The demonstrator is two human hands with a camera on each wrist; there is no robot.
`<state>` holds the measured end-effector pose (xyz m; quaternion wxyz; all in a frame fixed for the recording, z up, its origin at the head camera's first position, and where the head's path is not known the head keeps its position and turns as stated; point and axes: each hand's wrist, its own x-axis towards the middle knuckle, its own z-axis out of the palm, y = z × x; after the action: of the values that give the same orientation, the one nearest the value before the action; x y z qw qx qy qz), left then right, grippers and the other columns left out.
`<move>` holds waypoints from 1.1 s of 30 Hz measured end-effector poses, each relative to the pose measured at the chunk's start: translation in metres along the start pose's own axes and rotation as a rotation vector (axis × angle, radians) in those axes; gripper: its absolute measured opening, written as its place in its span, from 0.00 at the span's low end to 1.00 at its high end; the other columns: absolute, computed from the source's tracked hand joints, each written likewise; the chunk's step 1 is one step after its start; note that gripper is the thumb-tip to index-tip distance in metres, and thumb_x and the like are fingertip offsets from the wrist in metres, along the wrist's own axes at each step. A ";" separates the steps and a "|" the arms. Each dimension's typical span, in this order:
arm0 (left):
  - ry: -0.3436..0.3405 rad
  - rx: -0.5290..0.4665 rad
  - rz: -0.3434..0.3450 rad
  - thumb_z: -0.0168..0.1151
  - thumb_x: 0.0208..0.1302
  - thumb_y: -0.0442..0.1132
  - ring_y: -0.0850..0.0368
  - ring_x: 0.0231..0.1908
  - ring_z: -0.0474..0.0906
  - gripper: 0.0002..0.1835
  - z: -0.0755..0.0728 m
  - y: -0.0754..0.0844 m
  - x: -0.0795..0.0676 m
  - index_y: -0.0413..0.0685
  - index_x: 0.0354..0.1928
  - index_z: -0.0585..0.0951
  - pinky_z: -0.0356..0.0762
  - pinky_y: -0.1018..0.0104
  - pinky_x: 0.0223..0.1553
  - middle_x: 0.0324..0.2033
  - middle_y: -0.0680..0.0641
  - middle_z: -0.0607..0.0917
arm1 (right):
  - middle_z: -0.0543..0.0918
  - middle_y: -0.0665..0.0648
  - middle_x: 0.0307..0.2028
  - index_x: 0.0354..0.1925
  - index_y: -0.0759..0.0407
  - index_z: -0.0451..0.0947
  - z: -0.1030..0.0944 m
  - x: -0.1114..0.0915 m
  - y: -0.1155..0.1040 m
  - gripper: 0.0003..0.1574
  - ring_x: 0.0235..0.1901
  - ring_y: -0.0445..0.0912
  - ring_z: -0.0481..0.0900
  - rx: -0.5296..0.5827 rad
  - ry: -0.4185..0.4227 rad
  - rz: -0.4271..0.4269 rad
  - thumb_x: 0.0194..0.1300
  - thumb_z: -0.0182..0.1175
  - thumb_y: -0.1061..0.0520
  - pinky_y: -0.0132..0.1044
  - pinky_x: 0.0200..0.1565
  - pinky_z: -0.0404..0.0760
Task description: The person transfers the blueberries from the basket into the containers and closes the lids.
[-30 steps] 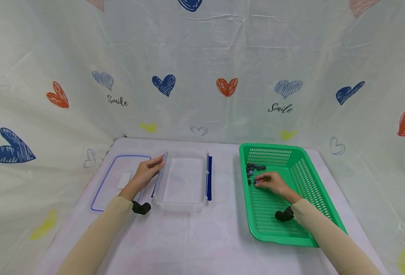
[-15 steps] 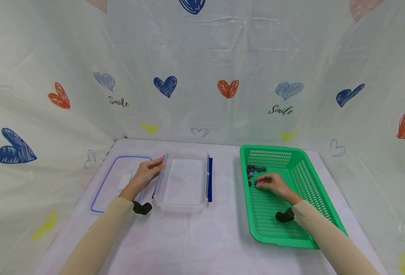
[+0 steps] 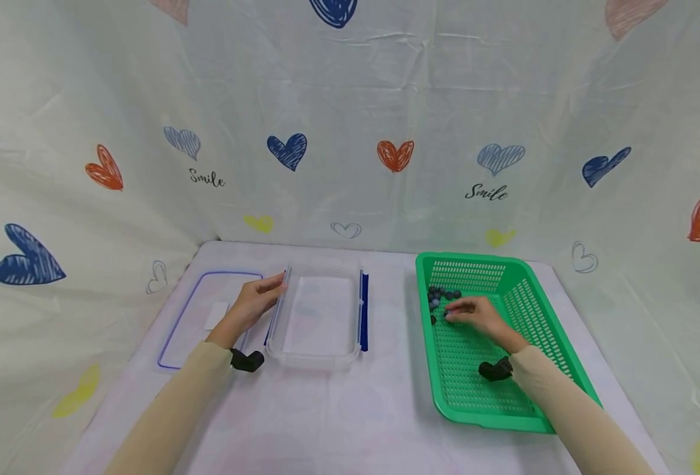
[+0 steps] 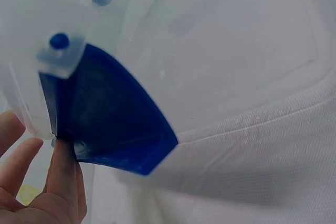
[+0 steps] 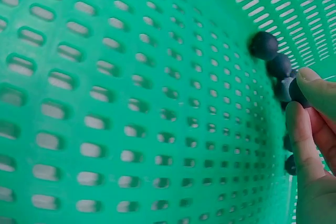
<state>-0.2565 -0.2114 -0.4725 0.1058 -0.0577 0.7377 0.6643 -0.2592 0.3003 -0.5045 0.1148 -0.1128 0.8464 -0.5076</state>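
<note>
My right hand (image 3: 479, 316) is inside the green basket (image 3: 435, 389), pinching a blueberry (image 5: 297, 93) between thumb and fingertips. Several more blueberries (image 5: 263, 45) lie along the basket's left side, just beyond those fingers. My left hand (image 3: 251, 305) rests its outstretched fingertips against the left rim of a clear plastic box (image 3: 311, 360), which stands uncovered in the middle of the table. In the left wrist view a finger touches the box beside its blue clasp (image 4: 115, 119), which is swung outward. The box's other blue clasp (image 3: 364, 313) also hangs open on the right.
A clear lid with a blue seal (image 3: 179, 316) lies on the table left of the box, partly behind my left forearm; a white label (image 3: 216, 315) shows on it. White cloth (image 3: 350, 422) covers the table. A curtain printed with hearts (image 3: 350, 99) hangs around it.
My right hand has shifted slightly to the right, the blueberry coming along in its fingertips and away from the others. My left hand stays at the box's rim. The head view has tilted slightly.
</note>
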 end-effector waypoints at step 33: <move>-0.021 -0.036 -0.017 0.60 0.73 0.38 0.47 0.72 0.58 0.30 -0.002 0.000 0.001 0.39 0.73 0.64 0.60 0.54 0.70 0.74 0.42 0.60 | 0.82 0.68 0.52 0.56 0.72 0.78 -0.025 -0.012 -0.060 0.26 0.45 0.38 0.81 0.031 0.077 0.001 0.66 0.68 0.55 0.56 0.59 0.76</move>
<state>-0.2577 -0.2137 -0.4730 0.1181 -0.0586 0.7239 0.6772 -0.2515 0.2969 -0.4387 0.0841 -0.0909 0.8423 -0.5245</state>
